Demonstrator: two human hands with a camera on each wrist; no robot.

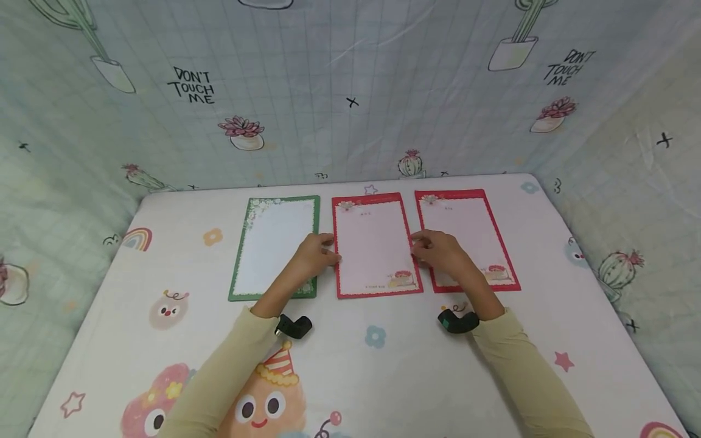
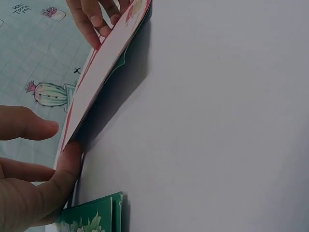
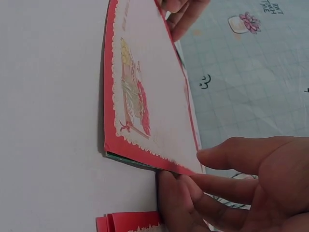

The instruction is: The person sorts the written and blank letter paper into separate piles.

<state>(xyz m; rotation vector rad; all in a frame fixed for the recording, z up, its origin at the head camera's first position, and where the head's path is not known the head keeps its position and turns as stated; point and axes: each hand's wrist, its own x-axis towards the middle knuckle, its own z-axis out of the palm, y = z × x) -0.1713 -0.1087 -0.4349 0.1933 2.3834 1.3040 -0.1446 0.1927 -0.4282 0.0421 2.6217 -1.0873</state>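
In the head view, a red-bordered decorated paper sheet (image 1: pixel 376 249) lies between the hands, with a cake picture at its lower right. The left hand (image 1: pixel 314 254) holds its left edge with thumb and fingers, reaching over the green-bordered sheet (image 1: pixel 274 243). At the right edge, the right hand (image 1: pixel 442 250) grips with its fingertips, partly covering another red-bordered sheet (image 1: pixel 460 219). Both wrist views show the middle sheet's near edge raised a little, with a green layer (image 3: pixel 128 160) beneath the red one and a shadow below.
The white tablecloth (image 1: pixel 378 377) carries printed cartoon figures, flowers and stars. A cactus-print curtain (image 1: pixel 350 140) hangs behind the table and at both sides. Black wrist devices (image 1: pixel 459 321) sit at both wrists.
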